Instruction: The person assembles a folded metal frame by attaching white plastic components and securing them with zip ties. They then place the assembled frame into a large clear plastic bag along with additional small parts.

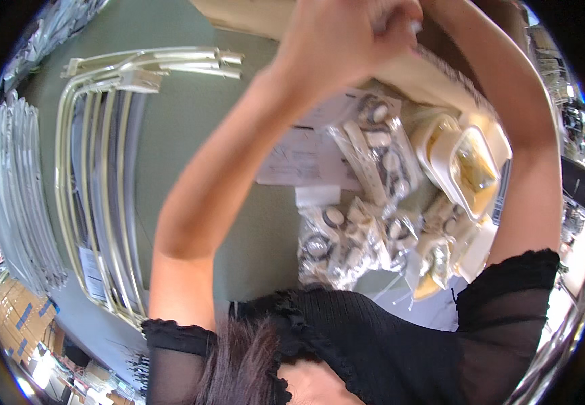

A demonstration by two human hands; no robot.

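Observation:
At the top of the picture is my left hand (346, 34), held over the edge of a brown cardboard box (434, 77). Its fingers are curled and smeared by motion; whatever they hold, if anything, I cannot make out. My right forearm (488, 54) reaches up past the box's right side, and the hand at its end lies beyond the upper edge. Printed paper sheets (286, 162) lie on the green table below my left wrist. On and beside them are clear plastic bags of castors and small parts (390, 162), with more bagged castors (333, 243) nearer to me.
On the left lies a stack of cream bent metal tube frames (63, 155) with grey pieces between. Farther left are wrapped grey flat bundles (19, 196). White plastic trays with bagged yellowish parts (465, 165) stand on the right. Cardboard with blue tape (26, 314) is at lower left.

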